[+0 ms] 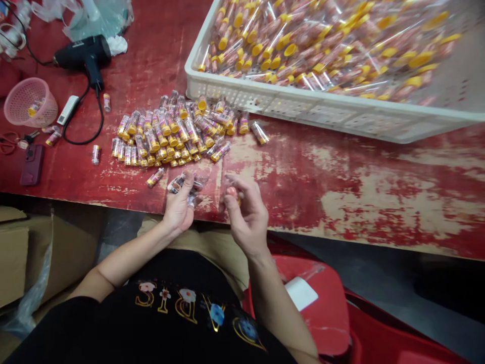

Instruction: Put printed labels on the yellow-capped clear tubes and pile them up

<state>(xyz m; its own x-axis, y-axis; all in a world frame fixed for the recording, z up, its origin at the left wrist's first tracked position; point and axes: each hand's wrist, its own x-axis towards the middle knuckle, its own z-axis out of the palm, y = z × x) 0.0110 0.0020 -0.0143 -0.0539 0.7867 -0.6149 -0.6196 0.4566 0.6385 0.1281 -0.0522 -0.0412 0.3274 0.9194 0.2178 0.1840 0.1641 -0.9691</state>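
Over the table's front edge, my left hand (181, 203) is closed on several clear printed plastic sleeves (176, 184), held under the thumb. My right hand (248, 210) faces it a short way off, its fingers curled around a small tube (232, 192) with a pinkish-red end; the fingers cover most of the tube. Just beyond my hands lies a pile of small sleeved tubes (166, 134) with yellow caps. One loose sleeved tube (155, 177) rests close to my left hand.
A large white crate (303, 108) full of longer yellow-capped tubes stands at the back right. On the left are a black heat gun (83, 53) with its cord, a pink basket (47, 108), a phone (32, 165) and red scissors (8, 143). A red stool (326, 308) stands at the right.
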